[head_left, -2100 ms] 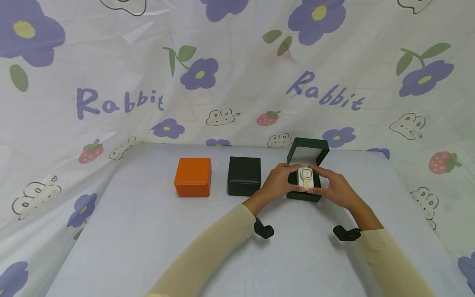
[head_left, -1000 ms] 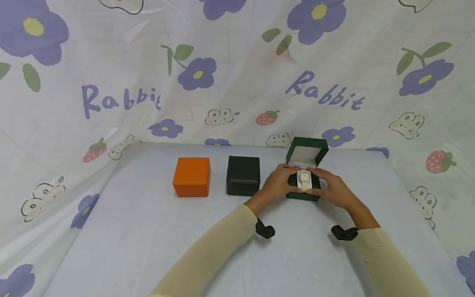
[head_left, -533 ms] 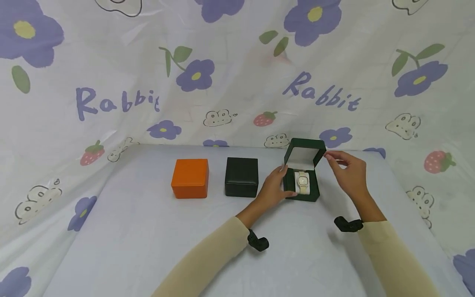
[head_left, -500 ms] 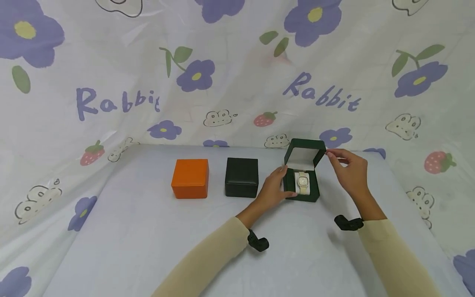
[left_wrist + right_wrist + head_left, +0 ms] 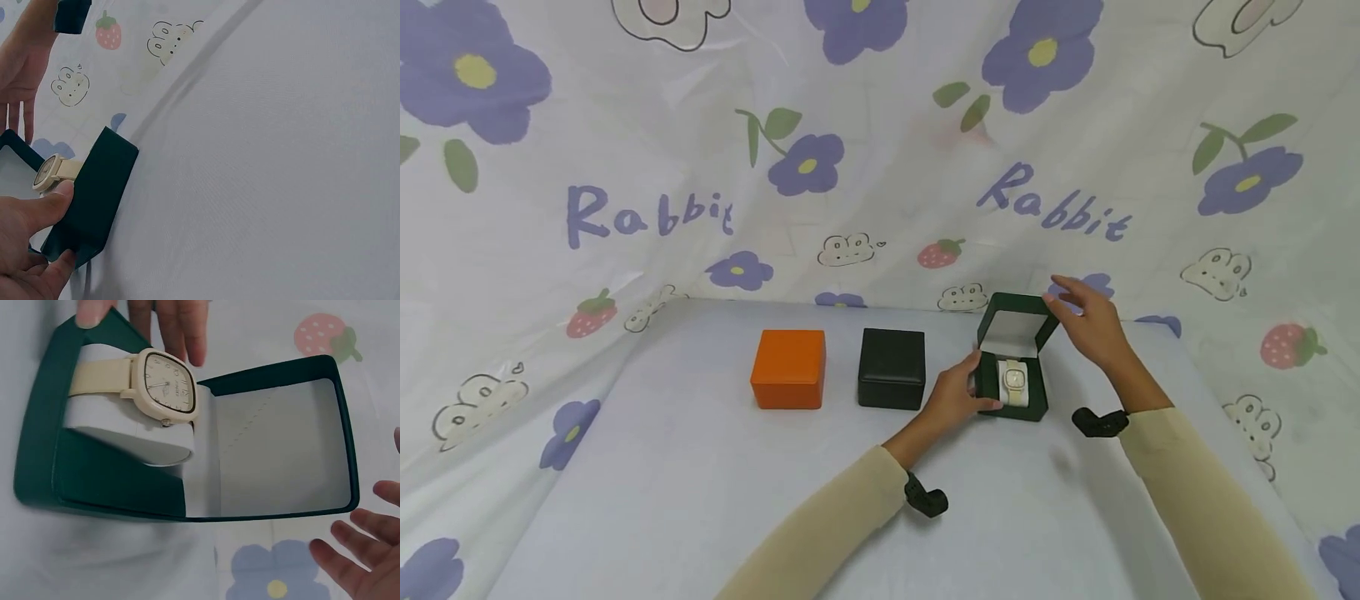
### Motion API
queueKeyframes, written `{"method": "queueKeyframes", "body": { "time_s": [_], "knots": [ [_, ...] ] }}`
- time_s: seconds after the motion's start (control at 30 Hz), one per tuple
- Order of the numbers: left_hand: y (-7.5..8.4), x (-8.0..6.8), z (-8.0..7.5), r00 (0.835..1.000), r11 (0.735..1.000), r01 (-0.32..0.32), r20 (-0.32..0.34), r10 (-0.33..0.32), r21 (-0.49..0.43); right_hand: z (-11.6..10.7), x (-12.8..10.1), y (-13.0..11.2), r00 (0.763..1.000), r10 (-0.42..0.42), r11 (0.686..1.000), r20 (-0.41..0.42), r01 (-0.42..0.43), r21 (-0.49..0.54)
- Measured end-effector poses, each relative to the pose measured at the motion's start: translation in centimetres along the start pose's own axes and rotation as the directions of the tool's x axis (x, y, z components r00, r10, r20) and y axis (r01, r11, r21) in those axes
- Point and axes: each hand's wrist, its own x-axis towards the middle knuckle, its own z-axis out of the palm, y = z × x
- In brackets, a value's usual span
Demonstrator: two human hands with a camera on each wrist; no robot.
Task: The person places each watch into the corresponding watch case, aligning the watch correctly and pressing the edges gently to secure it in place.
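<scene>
A dark green watch box [image 5: 1036, 402] stands at the right with its lid [image 5: 1017, 302] raised. Inside it a cream square-faced wristwatch [image 5: 167, 387] is wrapped round a white cushion [image 5: 128, 422]. My left hand [image 5: 953, 396] grips the left side of the box base, thumb [image 5: 57, 199] over the front edge and fingers along the side and bottom. My right hand [image 5: 1093, 329] is at the lid's upper right corner, fingers spread and holding nothing. In the right wrist view those fingers [image 5: 362, 547] sit just outside the lid's rim; whether they touch it I cannot tell.
Left of the green box stand a closed black box [image 5: 891, 367] and a closed orange box [image 5: 787, 368]. All rest on a white-covered table [image 5: 700, 500]. A patterned curtain [image 5: 880, 200] with flowers and rabbits hangs directly behind.
Both hands were at the watch and cushion in the box. My left hand has shifted to the box's left side. My right hand has risen to the lid's right edge and spread its fingers.
</scene>
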Motion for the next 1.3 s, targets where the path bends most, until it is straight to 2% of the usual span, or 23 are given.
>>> {"method": "queueKeyframes", "body": {
  "time_s": [0.3, 0.6, 0.87, 1.17, 1.3],
  "knots": [
    [-0.7, 0.0, 0.1, 1.000, 0.999, 0.027, -0.004, -0.026, 0.037, 0.4, 1.1, 0.8, 0.991, 0.048, 0.998, 0.125, -0.053, 0.036],
    [-0.5, -0.1, -0.1, 1.000, 1.000, 0.008, -0.005, -0.008, 0.015, 1.2, 1.6, 1.0, 0.957, 0.124, 0.985, 0.260, -0.151, 0.084],
    [-0.9, -0.2, 0.1, 1.000, 0.999, -0.001, -0.001, 0.000, -0.040, 1.9, 1.1, 1.3, 0.955, 0.136, 0.952, 0.265, -0.200, 0.233],
    [-1.3, 0.0, 0.3, 1.000, 0.995, -0.001, -0.007, 0.000, -0.104, 2.5, 0.0, 1.9, 0.967, 0.127, 0.936, 0.220, -0.190, 0.297],
    [-1.1, -0.2, 0.2, 1.000, 0.991, -0.005, -0.005, 0.004, -0.130, 2.7, -1.0, 1.9, 0.976, 0.107, 0.942, 0.190, -0.161, 0.294]
  ]
}}
